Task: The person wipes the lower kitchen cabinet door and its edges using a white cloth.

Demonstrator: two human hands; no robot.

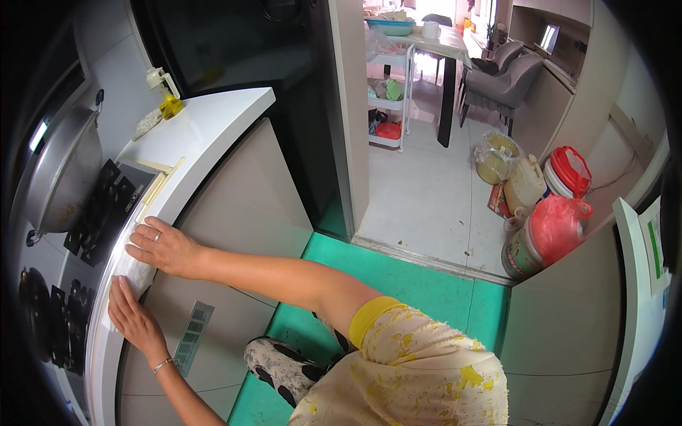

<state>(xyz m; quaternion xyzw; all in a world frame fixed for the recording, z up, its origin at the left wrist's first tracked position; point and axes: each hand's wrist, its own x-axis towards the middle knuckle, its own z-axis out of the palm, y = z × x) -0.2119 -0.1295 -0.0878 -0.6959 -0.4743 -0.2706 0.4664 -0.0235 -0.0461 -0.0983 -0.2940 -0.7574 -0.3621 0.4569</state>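
A white cloth or sheet of paper (137, 272) lies over the front edge of the white counter (224, 120), beside the gas hob (130, 183). My right hand (168, 249), with a ring on one finger, lies palm down on its upper part, the fingers bent over it. Lower down, my left hand (133, 319), with a bracelet at the wrist, rests its extended fingers on the lower part and the counter edge. Whether either hand pinches the white material is hidden. Yellowish strips (154, 189) run along the hob's edge.
A large metal wok (69, 170) stands on the hob. An oil bottle (170, 104) is on the counter's far end. Cabinet fronts (240, 197) rise below the counter. Beyond the doorway are a white trolley (391, 101), a bucket (519, 255) with a red bag (557, 229), and grey chairs (493, 80).
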